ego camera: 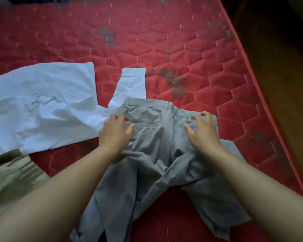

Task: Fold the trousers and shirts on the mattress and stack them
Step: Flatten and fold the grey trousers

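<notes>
Ten fingers atop grey trousers

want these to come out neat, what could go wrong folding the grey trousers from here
The grey trousers overlap the sleeve of the white shirt at the waistband, so a fold may drag the shirt along. Nearer the person than the left hand and right hand, the legs lie twisted and bunched; creases could get folded in unless smoothed first.

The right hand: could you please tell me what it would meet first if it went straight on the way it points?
Probably the bare red mattress: the right hand lies at the waistband edge of the grey trousers, nothing else visible beyond.
</notes>
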`<state>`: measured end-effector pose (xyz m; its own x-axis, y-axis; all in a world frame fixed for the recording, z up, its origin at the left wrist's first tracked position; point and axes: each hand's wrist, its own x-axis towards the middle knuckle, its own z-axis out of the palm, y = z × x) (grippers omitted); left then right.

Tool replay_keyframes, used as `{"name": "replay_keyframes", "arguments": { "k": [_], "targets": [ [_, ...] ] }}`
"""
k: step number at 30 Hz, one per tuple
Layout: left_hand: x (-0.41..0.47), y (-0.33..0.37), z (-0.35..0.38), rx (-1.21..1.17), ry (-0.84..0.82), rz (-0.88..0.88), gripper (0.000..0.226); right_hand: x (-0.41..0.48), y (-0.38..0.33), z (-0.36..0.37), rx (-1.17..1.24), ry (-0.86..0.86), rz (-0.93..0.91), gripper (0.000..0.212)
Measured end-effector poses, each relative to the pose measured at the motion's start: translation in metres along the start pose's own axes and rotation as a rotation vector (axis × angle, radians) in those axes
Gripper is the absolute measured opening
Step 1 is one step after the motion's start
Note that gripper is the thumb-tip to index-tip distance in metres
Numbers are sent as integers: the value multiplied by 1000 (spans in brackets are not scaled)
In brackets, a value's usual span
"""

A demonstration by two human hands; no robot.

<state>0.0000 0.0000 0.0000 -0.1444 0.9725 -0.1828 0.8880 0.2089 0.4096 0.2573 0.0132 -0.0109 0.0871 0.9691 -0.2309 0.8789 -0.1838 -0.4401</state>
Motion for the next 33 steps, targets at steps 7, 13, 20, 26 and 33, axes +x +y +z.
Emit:
{"name": "replay_keyframes", "arguments": {
  "k": [7, 13, 20, 26, 33],
  "targets": [
    [14, -26, 53, 96, -2, -173, 59, -8, 50, 44, -73, 176, 356, 67],
    [-18, -34, 48, 165, 61, -50, 24, -41, 61, 22, 125, 98, 242, 53],
    [-6, -19, 35, 132, -138, -194, 60, -70, 61, 8, 172, 89, 129, 55],
    [-49, 16, -1, 90, 51, 177, 37, -102, 71, -36, 154, 212, 56, 41],
    [46, 98, -94, -78, 405, 214, 42, 8, 16, -178, 266, 424, -79, 44]
  ]
}}
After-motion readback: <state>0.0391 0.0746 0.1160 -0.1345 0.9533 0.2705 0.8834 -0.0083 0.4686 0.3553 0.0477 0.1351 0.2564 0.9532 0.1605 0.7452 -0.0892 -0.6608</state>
